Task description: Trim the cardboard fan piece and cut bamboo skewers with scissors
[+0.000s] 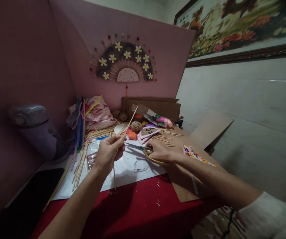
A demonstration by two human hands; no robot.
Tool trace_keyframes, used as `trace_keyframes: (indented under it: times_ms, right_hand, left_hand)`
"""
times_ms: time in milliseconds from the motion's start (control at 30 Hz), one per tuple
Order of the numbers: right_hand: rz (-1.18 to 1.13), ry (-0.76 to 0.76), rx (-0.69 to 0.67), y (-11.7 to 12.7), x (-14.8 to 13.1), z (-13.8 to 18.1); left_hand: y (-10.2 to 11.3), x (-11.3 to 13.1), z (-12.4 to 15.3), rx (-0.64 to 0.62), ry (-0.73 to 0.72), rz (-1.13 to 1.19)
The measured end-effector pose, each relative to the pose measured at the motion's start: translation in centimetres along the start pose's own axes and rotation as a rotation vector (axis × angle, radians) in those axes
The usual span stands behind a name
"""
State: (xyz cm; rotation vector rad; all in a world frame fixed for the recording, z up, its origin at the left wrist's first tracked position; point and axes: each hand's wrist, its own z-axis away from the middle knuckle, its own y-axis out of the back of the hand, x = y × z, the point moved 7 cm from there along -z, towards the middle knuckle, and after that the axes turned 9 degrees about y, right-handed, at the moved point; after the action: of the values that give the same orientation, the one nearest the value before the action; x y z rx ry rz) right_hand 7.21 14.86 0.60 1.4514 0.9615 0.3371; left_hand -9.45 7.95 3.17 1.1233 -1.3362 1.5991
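My left hand [109,152] is closed on thin wooden sticks. One stick [132,119] slants up and right from the fingertips, and another [114,177] runs down below the palm. In my right hand [159,151] is a pair of scissors [136,146] with yellowish handles, its blades pointing left toward the left fingertips. Whether the blades touch the stick, I cannot tell. Under both hands lies a white sheet [128,176] on a red cloth [143,205]. More loose wooden sticks [79,166] lie left of my left hand.
A purple bottle [37,132] stands at left beside colourful pipe cleaners [80,122]. Behind the hands are a twine ball [136,126], an orange piece [132,135] and patterned packets [147,132]. Cardboard [185,182] covers the right side. A flowered fan [126,61] hangs on the pink panel.
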Motion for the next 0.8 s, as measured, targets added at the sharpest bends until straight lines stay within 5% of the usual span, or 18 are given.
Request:
trace_keyframes:
  times_ms: [200, 367, 567, 800]
  right_hand:
    - [0.081, 0.076, 0.03, -2.4, -0.4, -3.6]
    - [0.193, 0.153, 0.135, -1.4, -1.9, -3.2]
    - [0.364, 0.523, 0.718, 5.5, -8.4, 1.9]
    - [0.569, 0.793, 0.545, 6.5, -10.2, 1.4]
  left_hand:
    - [-0.2, -0.8, -0.3, -0.018, -0.014, -0.05]
    - [-0.3, -0.7, -0.1, 0.017, -0.046, -0.129]
    - [-1.0, -0.4, 0.6, 0.033, -0.104, -0.249]
    - [-1.5, -0.5, 0.9, 0.034, -0.243, -0.493]
